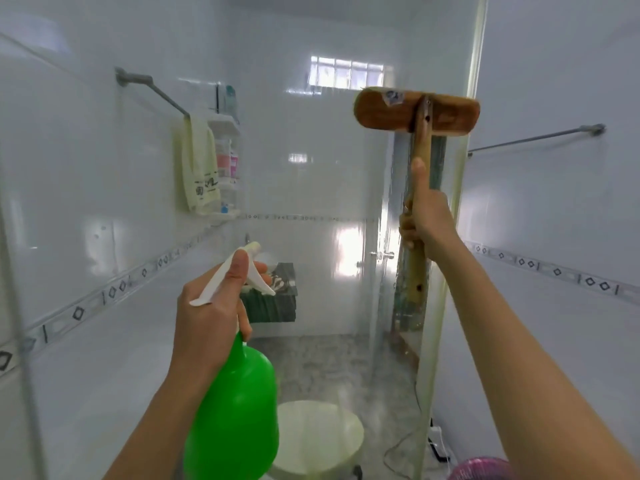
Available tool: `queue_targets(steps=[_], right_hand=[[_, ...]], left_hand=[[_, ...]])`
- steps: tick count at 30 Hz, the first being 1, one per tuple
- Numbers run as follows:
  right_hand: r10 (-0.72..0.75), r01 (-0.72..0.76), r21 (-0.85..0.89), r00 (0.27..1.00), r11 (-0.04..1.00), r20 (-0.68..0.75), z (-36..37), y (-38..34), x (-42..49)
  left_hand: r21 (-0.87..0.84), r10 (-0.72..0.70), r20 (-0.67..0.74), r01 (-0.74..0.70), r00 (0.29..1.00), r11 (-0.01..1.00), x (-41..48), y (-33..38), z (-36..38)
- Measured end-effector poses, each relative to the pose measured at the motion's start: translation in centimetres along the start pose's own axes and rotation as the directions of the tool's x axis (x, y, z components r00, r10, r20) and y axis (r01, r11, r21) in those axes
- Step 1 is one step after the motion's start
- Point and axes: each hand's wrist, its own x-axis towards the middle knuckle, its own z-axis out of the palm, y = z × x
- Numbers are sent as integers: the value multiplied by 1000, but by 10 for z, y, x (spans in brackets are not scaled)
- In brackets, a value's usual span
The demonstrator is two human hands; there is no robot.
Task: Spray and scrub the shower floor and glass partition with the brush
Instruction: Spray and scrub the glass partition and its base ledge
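Head view. The glass partition (465, 174) stands upright right of centre and serves as reference for all positions.

Right hand (427, 220): raised before the partition's edge. Grip is wrapped fully round the wooden brush handle (423, 143), thumb laid straight up along it. The brush head (415, 112) is high against the partition, wooden back toward the camera, set crosswise to the handle. Bristle contact with the glass cannot be confirmed.

Left hand (211, 306): lower and left of the partition. Grip is closed round the neck of a green spray bottle (239, 410), thumb over the white spray head (228, 275), fingertips on the trigger. The nozzle points away from the camera.

Shower floor (329, 362): speckled grey, at the foot of the partition.

Other items: a pale round lid (318, 434) low, left of the partition; a dark green ledge (273, 299) behind the left hand; a yellow towel (199, 168) hanging on a wall rail (156, 90) far left of the partition, beside a white shelf rack (227, 161) holding bottles; a second rail (536, 136) on the wall right of the partition.
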Motion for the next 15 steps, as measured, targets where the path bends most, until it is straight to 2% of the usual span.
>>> queue_targets(steps=[2, 4, 6, 8, 11, 15], right_hand=[[36, -36, -55, 999, 998, 0, 1, 22, -13], [88, -91, -77, 995, 993, -39, 7, 87, -59], [240, -244, -58, 968, 968, -72, 11, 167, -129], [393, -396, -73, 918, 916, -53, 14, 213, -178], [385, -385, -65, 923, 921, -21, 11, 195, -157], [180, -179, 27, 983, 983, -37, 8, 109, -75]], left_hand=[[12, -8, 16, 8, 1000, 1000, -5, -5, 1], [19, -19, 28, 18, 999, 1000, -14, -12, -2], [5, -27, 29, 27, 999, 1000, -23, -19, -7], [-5, -36, 29, 36, 999, 999, -32, -25, -10], [43, -72, 25, 71, 997, 997, -42, -31, -11], [63, -93, 5, 92, 996, 994, -53, -37, -11]])
